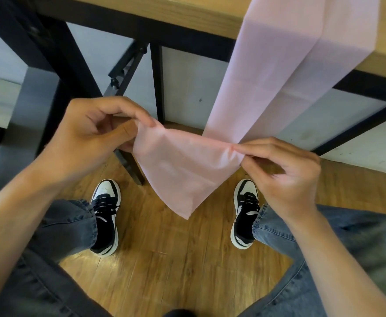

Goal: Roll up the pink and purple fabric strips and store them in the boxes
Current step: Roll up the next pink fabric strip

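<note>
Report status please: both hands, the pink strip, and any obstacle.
Left hand and right hand pinch pink strip end. Strip hangs off table, unrolled. No obstacle seen.

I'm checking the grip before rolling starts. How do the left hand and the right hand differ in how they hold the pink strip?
The left hand pinches the pink strip at its left edge, higher in the view; the right hand pinches the right edge, slightly lower. The left hand's fingers point right, the right hand's point left. Both pinch between thumb and fingers, above the floor, with the strip's corner hanging between them.
</note>
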The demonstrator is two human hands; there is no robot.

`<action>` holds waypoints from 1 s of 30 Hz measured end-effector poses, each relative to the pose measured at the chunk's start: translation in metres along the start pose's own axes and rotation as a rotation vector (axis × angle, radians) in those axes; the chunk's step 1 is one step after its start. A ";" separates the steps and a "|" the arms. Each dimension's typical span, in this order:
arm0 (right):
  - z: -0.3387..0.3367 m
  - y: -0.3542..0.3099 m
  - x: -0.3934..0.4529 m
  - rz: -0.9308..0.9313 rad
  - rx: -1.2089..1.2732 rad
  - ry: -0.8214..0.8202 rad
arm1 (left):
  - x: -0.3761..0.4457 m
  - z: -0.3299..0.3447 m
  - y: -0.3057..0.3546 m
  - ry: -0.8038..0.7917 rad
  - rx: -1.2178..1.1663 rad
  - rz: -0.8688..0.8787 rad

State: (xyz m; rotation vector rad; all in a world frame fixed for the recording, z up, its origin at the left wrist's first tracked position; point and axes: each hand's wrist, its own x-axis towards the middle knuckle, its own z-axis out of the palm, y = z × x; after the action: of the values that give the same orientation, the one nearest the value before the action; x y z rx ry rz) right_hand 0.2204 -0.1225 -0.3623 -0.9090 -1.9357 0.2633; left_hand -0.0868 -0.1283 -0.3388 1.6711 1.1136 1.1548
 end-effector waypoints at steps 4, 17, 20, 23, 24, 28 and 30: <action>-0.001 -0.006 0.000 0.140 0.143 -0.051 | -0.002 -0.003 0.000 -0.063 -0.004 -0.012; 0.006 -0.015 0.004 0.561 0.731 -0.053 | -0.001 -0.001 -0.004 -0.014 0.089 0.026; 0.008 -0.014 0.004 0.636 0.870 -0.034 | -0.002 0.001 -0.003 -0.029 0.073 0.015; 0.006 -0.012 0.004 0.684 1.034 -0.112 | -0.002 0.004 -0.002 -0.060 -0.012 0.014; 0.005 -0.010 0.004 0.682 1.074 -0.158 | -0.002 0.004 -0.002 -0.062 -0.038 0.015; 0.003 -0.009 0.007 0.658 1.103 -0.210 | 0.000 0.000 -0.003 -0.046 -0.129 -0.012; 0.003 -0.010 0.007 0.642 1.041 -0.169 | 0.000 -0.003 -0.005 -0.054 -0.175 -0.037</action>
State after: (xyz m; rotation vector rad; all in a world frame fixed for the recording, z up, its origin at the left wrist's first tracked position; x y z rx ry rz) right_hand 0.2109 -0.1242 -0.3541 -0.7380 -1.2695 1.5809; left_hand -0.0907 -0.1266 -0.3427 1.5318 0.9769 1.1428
